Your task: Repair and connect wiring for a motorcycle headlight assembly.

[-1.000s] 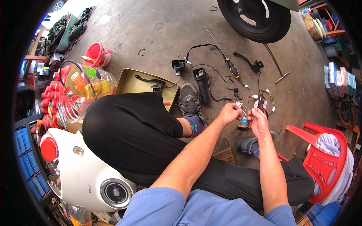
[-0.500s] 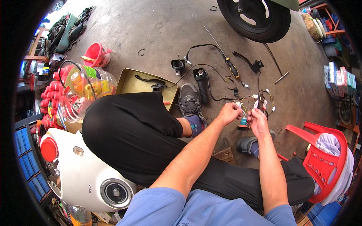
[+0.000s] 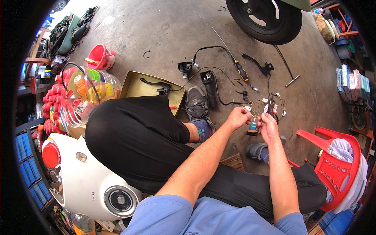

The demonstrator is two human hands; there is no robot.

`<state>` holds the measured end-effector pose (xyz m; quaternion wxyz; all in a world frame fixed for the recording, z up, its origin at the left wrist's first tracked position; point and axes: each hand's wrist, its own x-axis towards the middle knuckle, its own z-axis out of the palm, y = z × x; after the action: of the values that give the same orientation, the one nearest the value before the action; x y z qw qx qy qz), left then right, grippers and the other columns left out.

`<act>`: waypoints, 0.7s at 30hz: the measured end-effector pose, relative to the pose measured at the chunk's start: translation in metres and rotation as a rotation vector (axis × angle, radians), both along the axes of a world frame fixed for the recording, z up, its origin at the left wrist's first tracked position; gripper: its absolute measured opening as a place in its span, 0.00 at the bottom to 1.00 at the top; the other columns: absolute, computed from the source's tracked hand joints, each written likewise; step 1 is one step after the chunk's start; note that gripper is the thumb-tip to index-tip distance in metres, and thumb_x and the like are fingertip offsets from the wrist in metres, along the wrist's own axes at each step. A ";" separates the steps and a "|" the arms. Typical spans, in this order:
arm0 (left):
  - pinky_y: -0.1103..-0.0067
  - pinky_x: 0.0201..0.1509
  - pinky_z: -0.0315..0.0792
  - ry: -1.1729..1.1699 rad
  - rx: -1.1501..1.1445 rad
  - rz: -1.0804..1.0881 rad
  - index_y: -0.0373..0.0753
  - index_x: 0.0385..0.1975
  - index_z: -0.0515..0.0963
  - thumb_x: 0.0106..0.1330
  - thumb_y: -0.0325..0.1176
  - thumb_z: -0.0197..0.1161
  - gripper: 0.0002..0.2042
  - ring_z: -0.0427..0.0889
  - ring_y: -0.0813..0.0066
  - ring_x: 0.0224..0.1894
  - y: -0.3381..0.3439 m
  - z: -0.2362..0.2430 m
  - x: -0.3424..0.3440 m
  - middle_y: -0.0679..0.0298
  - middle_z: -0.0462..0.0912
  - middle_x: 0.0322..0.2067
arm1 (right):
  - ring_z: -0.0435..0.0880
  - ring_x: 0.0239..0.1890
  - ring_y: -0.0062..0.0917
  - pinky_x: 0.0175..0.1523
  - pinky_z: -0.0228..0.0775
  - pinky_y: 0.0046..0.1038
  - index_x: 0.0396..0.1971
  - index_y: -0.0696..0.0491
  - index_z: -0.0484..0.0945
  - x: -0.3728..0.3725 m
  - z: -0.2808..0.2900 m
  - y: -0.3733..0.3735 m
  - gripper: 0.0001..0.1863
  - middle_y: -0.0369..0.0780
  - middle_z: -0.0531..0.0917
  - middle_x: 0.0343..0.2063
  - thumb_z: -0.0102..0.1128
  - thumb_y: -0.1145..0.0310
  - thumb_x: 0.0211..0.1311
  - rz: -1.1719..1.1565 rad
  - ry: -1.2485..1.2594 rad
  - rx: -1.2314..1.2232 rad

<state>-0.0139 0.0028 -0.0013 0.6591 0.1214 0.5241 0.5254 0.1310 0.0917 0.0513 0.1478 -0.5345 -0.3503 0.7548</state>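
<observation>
The person sits low over a concrete floor, one knee raised, both forearms reaching out to a bundle of wires with small white connectors. The left hand is clenched around a few of the wire ends, fingers pinched together at its far side. The right hand is closed on the neighbouring strands just beside it, thumb pressed toward the fingers. The two hands are nearly touching, and the wires fan out from between them toward the far right. Just below the hands, a small roll of tape shows between them; whether either hand touches it cannot be told.

Beyond the hands on the floor lie a black handlebar grip with a cable, a screwdriver with a dark handle, and a black brake lever. A shallow metal tray sits to the left of the grip, holding another lever. A black tyre stands at the far edge. A red plastic chair is at the near right, and a white scooter front panel with a round lamp lies at the near left.
</observation>
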 end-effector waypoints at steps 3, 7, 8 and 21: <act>0.84 0.26 0.69 0.008 0.000 -0.008 0.33 0.34 0.73 0.59 0.33 0.57 0.10 0.80 0.78 0.25 0.000 0.001 -0.001 0.61 0.81 0.28 | 0.73 0.23 0.17 0.32 0.67 0.21 0.33 0.52 0.70 0.000 0.000 0.000 0.04 0.34 0.76 0.26 0.53 0.68 0.63 -0.003 -0.003 0.001; 0.84 0.26 0.69 -0.006 0.007 -0.003 0.33 0.35 0.73 0.59 0.33 0.58 0.10 0.80 0.78 0.26 0.001 0.000 -0.001 0.61 0.81 0.28 | 0.73 0.22 0.17 0.32 0.67 0.21 0.33 0.52 0.70 0.000 0.000 0.000 0.04 0.35 0.76 0.26 0.52 0.68 0.63 0.000 0.006 0.001; 0.84 0.26 0.69 -0.006 0.007 -0.003 0.33 0.35 0.73 0.59 0.33 0.58 0.10 0.80 0.78 0.26 0.001 0.000 -0.001 0.61 0.81 0.28 | 0.73 0.22 0.17 0.32 0.67 0.21 0.33 0.52 0.70 0.000 0.000 0.000 0.04 0.35 0.76 0.26 0.52 0.68 0.63 0.000 0.006 0.001; 0.84 0.27 0.70 -0.010 0.008 0.009 0.33 0.35 0.74 0.59 0.33 0.58 0.10 0.81 0.78 0.26 0.000 -0.001 -0.001 0.61 0.82 0.29 | 0.73 0.23 0.17 0.32 0.67 0.21 0.34 0.51 0.70 0.000 -0.001 0.001 0.04 0.34 0.76 0.26 0.52 0.68 0.64 0.008 0.000 0.000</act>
<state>-0.0144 0.0025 -0.0028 0.6589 0.1195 0.5193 0.5310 0.1309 0.0925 0.0508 0.1448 -0.5333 -0.3522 0.7553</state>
